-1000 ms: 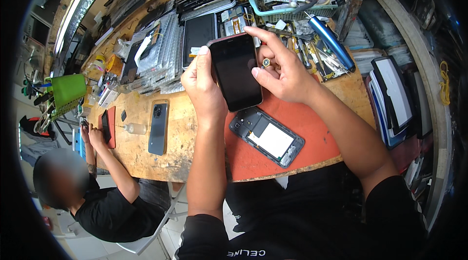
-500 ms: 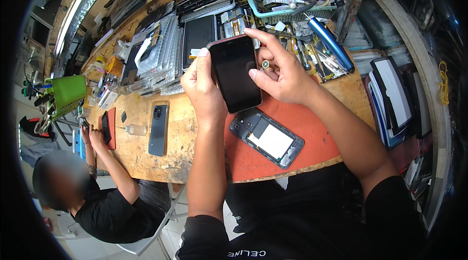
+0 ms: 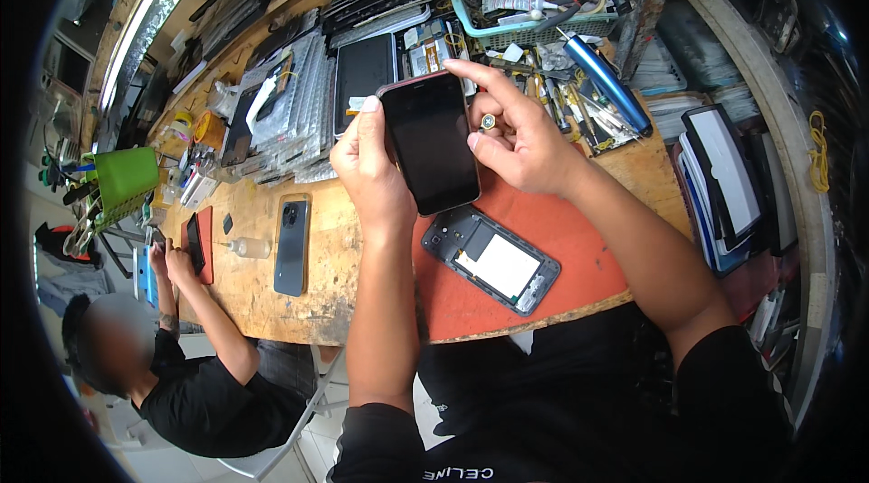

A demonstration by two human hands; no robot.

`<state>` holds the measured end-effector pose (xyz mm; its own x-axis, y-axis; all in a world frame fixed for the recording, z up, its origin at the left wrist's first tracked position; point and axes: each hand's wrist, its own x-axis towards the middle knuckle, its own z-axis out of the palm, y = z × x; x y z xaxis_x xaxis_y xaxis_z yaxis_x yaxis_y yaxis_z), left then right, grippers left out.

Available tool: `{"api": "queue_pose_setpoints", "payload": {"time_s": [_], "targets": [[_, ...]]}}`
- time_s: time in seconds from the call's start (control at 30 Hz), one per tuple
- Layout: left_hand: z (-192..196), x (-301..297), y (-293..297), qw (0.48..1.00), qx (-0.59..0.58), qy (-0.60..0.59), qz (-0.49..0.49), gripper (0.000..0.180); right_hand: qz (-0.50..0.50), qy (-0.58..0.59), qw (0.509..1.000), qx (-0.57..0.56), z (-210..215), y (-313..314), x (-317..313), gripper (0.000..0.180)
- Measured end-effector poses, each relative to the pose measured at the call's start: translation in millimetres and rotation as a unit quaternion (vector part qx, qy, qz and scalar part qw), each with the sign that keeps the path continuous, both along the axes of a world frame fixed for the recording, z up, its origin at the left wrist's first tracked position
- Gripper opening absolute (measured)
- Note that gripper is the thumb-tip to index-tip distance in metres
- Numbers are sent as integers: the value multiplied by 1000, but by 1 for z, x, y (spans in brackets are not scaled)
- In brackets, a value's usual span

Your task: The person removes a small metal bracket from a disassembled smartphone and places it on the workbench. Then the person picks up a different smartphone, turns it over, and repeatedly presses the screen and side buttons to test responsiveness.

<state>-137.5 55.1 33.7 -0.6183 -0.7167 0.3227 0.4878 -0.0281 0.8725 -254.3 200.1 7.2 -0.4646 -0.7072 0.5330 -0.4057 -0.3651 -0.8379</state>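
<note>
Here, I see little change over 1 second: my left hand (image 3: 367, 166) still grips the phone (image 3: 430, 143) by its left edge above the orange mat (image 3: 561, 239); my right hand (image 3: 516, 134) keeps pinching its top-right corner. Open frame (image 3: 491, 258) lies unmoved below.

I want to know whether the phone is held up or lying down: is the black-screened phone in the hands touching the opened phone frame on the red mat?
Apart. The head view shows the black-screened phone raised in both hands, its lower edge clear of the opened phone frame.

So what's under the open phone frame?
The phone frame lies on the red mat, which covers the wooden bench there. Whatever is directly beneath the frame is hidden.
</note>
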Motion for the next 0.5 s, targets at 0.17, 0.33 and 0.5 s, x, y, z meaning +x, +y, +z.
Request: {"api": "queue_pose_setpoints", "payload": {"time_s": [0.17, 0.33, 0.5], "targets": [[-2, 1, 1, 1000, -5, 10, 0, 35, -25, 21, 999, 4, -3, 0, 1, 76], [0, 2, -1, 1000, -1, 1, -7, 35, -20, 33, 999, -14, 1, 0, -2, 67], [0, 1, 0, 1000, 11, 2, -1, 34, -25, 38, 999, -9, 4, 2, -4, 61]]}}
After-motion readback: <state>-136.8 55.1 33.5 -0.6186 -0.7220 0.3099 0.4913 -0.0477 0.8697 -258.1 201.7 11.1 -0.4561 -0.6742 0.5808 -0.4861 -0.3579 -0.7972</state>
